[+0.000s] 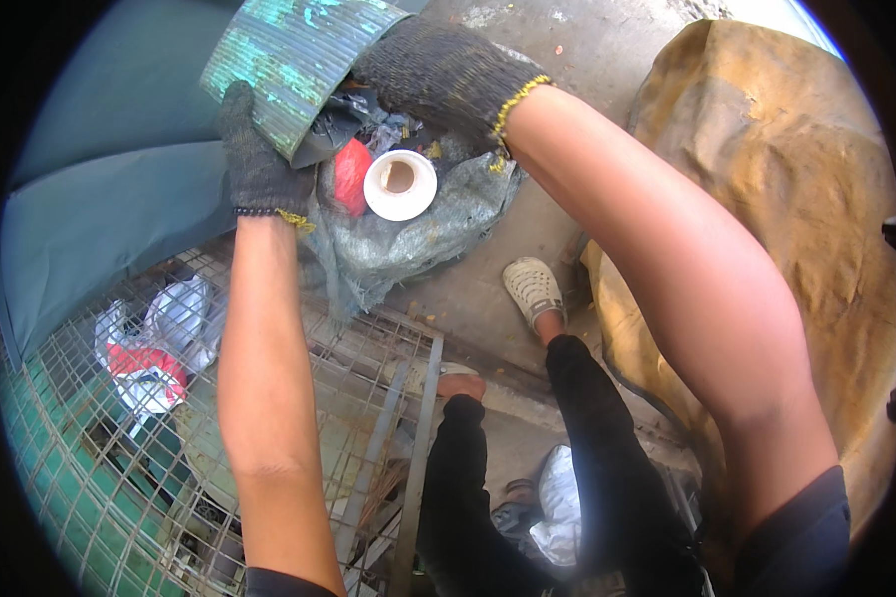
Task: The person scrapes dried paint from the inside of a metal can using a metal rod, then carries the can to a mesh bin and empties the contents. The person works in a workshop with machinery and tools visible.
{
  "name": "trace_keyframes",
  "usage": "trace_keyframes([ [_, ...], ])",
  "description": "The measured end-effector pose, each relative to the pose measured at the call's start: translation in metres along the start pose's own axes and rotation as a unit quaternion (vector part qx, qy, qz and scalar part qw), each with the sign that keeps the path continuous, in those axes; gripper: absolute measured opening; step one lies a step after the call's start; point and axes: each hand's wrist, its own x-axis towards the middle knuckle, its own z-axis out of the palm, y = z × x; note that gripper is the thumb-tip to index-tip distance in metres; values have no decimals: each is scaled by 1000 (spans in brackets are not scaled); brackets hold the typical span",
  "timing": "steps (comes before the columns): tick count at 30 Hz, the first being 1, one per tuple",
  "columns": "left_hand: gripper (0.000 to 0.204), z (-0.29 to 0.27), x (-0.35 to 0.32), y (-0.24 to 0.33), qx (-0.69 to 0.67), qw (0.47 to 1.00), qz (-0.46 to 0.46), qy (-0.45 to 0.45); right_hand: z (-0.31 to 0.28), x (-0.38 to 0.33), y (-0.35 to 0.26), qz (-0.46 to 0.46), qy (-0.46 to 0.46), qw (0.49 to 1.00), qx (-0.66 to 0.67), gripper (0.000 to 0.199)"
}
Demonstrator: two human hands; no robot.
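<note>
Between the gloved fingers (237,104) tilts a ribbed green container (294,65).

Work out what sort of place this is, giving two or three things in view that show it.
Probably a scrap or waste-collection area, though the view does not settle it: a frayed woven sack of mixed rubbish, plastic bags seen through a wire-mesh panel, and a stained brown tarpaulin.

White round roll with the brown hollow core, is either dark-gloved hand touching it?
No, the white roll sits apart from the left hand and the right hand, beside the red bundle.
</note>
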Motion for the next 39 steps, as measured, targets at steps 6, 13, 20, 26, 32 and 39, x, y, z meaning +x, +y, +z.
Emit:
trace_keyframes([
  [6,69,4,-13,3,33,999,3,41,10,-15,-7,-109,52,987,-107,48],
  [13,63,1,-7,2,79,997,8,25,-17,-20,6,-24,-154,970,-186,47],
  [20,66,-2,6,-9,-41,995,-72,52,-7,-62,29,42,-34,992,116,24],
  [26,65,4,-4,-10,15,1000,8,21,20,-89,42,81,17,947,309,29],
  [32,62,3,10,-15,-25,999,-13,27,70,-121,90,-73,166,944,276,28],
  [39,62,-7,-1,-12,-18,1000,22,6,21,-126,15,430,50,623,651,22],
])
